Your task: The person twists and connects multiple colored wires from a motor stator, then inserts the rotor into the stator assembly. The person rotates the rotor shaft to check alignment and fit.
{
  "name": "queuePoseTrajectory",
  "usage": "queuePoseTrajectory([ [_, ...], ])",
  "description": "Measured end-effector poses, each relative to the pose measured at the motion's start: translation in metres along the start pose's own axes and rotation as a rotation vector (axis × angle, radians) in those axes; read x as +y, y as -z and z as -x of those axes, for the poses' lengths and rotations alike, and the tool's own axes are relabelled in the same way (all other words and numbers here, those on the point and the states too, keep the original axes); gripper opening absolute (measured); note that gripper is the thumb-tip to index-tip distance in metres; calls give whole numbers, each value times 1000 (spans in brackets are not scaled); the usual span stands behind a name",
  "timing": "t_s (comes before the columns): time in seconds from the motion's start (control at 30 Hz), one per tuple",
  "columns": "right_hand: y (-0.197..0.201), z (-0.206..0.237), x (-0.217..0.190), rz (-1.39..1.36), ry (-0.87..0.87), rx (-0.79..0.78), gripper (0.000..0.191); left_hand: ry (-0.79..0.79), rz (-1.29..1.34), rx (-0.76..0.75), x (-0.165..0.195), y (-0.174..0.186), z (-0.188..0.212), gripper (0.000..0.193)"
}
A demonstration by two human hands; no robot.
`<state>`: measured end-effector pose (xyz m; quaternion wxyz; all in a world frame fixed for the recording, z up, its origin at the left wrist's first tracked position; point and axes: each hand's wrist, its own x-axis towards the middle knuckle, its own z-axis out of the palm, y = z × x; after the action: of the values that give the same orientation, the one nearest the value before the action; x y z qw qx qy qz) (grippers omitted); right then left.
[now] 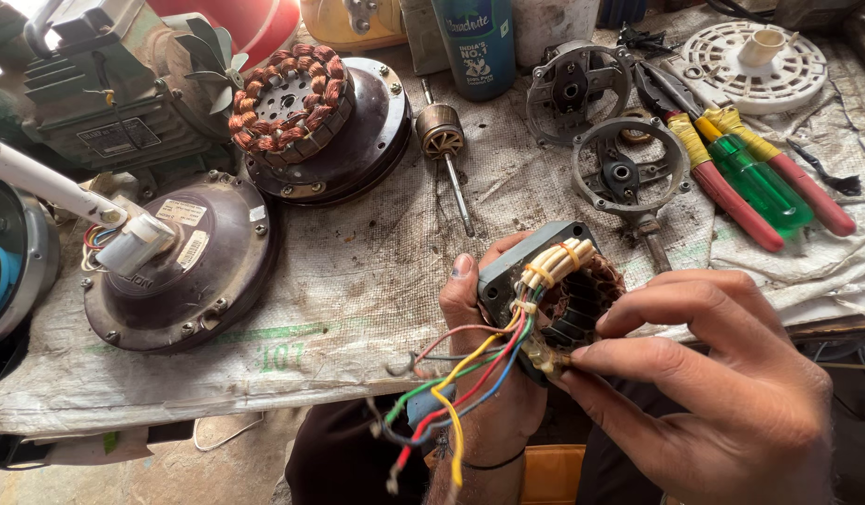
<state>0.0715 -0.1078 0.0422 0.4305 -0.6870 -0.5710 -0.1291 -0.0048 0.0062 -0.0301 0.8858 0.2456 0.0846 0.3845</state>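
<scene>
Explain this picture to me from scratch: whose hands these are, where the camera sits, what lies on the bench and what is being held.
There is no machine here: a person works with bare hands, and a camera on their head looks down at them. The left hand grips a small motor stator, a dark block with copper windings, from which coloured wires hang. The right hand pinches the stator's lower edge with its fingertips. The bench is covered with sacking. On it lie two round fan motors, one opened to show a copper winding, a rotor on its shaft, two metal end brackets, pliers, a green screwdriver and a white plastic disc.
</scene>
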Motion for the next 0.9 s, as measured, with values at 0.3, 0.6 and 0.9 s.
queuePoseTrajectory([
  [0.3,-5,2,5,-186,-39,125,27,5,-23,-13,-6,5,-1,70],
  [0.6,8,3,34,-370,89,101,28,-298,-367,-52,-18,25,2,76],
  [0.9,17,2,47,-302,270,-59,32,-192,-296,18,-32,42,11,76],
])
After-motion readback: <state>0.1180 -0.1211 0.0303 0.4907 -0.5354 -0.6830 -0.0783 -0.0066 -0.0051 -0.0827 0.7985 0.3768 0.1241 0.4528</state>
